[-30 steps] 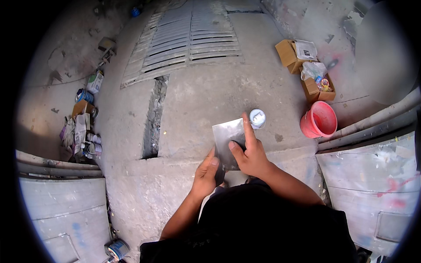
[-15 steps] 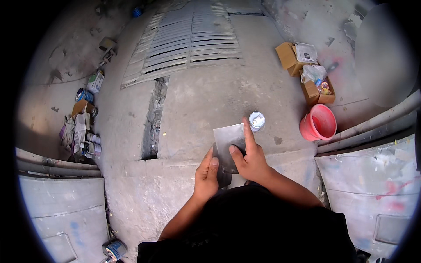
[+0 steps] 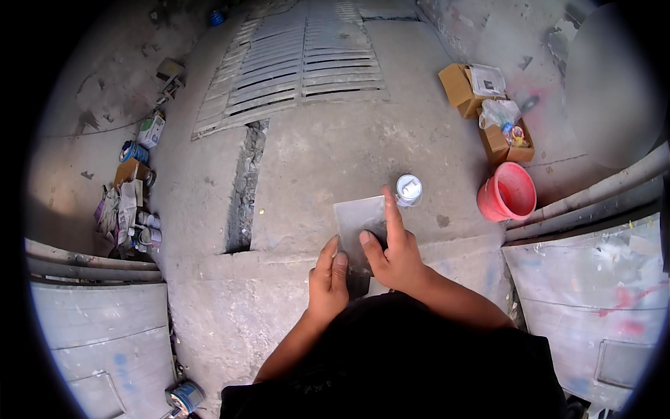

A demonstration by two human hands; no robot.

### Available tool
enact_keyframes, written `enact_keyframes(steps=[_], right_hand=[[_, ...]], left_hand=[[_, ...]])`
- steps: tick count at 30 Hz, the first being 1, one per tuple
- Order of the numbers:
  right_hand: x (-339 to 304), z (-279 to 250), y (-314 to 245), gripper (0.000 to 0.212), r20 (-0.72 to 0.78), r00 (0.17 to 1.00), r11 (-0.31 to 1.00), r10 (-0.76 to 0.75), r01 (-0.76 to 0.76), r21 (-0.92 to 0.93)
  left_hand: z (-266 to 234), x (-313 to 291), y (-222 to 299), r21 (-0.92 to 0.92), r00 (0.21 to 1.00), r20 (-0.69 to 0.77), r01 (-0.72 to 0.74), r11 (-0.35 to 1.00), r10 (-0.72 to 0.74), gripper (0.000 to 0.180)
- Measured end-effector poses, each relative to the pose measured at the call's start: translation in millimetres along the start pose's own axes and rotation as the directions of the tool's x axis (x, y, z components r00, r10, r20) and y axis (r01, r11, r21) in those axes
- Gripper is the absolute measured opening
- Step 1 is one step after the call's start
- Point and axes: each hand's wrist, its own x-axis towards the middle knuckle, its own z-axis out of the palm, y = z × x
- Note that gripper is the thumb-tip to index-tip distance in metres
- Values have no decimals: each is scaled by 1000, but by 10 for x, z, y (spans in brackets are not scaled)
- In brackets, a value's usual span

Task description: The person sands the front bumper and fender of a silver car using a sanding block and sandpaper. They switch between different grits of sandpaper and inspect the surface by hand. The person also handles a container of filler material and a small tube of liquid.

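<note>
The right hand (image 3: 400,262) grasps one grey plate (image 3: 356,216), upper edge exposed; whether the left hand (image 3: 328,285), at the plate's left edge, grasps I cannot tell. Beyond the right grip stands one white can (image 3: 408,188), farther right one red bucket (image 3: 507,192); leftward, floor (image 3: 300,188) reaches one trench (image 3: 246,188).

We note plate (image 3: 354,218) between left hand (image 3: 328,281) and right hand (image 3: 396,257); can (image 3: 407,190) beyond, rightward; bucket (image 3: 507,193) farther right, boxes (image 3: 455,88) behind bucket; floor grate (image 3: 279,70) far ahead.
</note>
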Motion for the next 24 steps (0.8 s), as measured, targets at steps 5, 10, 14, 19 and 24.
enact_keyframes(steps=[5,10,14,19,24], right_hand=[[-96,0,60,73,-11,999,999,46,-46,2],[-43,-25,12,73,24,994,994,104,-104,17],[-110,-34,103,73,4,998,998,56,-56,-5],[-64,-61,53,73,35,994,995,104,-103,-19],[-51,-57,91,73,27,994,995,104,-104,-14]], left_hand=[[8,4,91,12,999,21,34,999,-34,33],[-43,-11,90,86,998,43,39,996,-42,32],[-71,-22,-17,198,992,94,66,978,-85,31],[-96,1,-92,167,998,55,-41,985,32,31],[-101,15,-11,235,987,153,21,972,-58,31]])
